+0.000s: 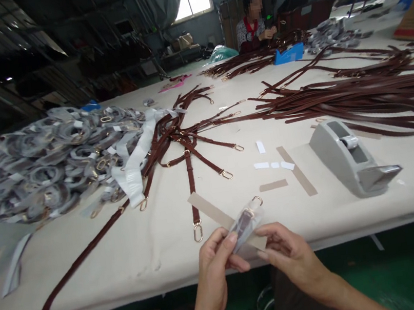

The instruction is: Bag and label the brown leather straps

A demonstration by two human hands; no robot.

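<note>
In front of me, over the table's near edge, my left hand (220, 256) pinches a brown strap end (245, 219) wrapped in clear plastic. A gold-coloured oval clasp (257, 200) sticks out of the wrapping. Thumb and fingers of my right hand (289, 249) close on the near end of a flat grey-brown strip (211, 209). This strip passes beneath the wrapped strap and reaches out to the left. Just beyond my hands, a loose brown strap (192, 188) with a gold clasp lies on the table.
A grey tape dispenser (342, 160) stands to the right, near small white labels (261, 166) and more grey-brown strips (297, 170). Plastic-wrapped coiled straps (63, 155) are heaped at the left. Long brown straps (357, 93) spread over the right. A person (250, 29) is across the table.
</note>
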